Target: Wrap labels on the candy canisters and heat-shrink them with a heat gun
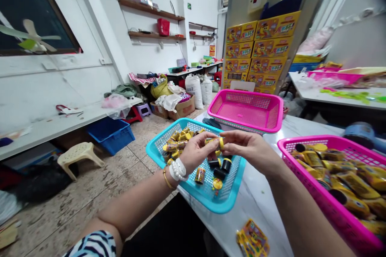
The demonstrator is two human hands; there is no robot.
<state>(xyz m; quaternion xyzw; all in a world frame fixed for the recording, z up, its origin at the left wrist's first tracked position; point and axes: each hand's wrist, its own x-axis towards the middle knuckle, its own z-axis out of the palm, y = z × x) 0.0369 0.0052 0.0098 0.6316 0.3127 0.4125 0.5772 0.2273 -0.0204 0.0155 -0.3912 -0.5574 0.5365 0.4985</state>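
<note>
Over the blue basket (224, 205), my left hand (196, 150) is closed around a small printed canister (211, 141) with a yellow lid. The fingers of my right hand (249, 144) pinch it at the lid end. Yellow printed canisters (177, 144) are heaped at the basket's far left. Beneath my hands lie several black canisters (219, 173), one printed canister (200, 175) standing apart, and a round yellow disc (217, 184) with small coloured bits beside it. My fingers partly hide the held canister and the things below.
A pink basket (328, 204) full of yellow printed packs and canisters stands at the right. Another pink basket (241, 116) sits behind the blue one. Printed cards (253, 239) lie on the white table (268, 196) near me. Yellow boxes (268, 52) are stacked beyond.
</note>
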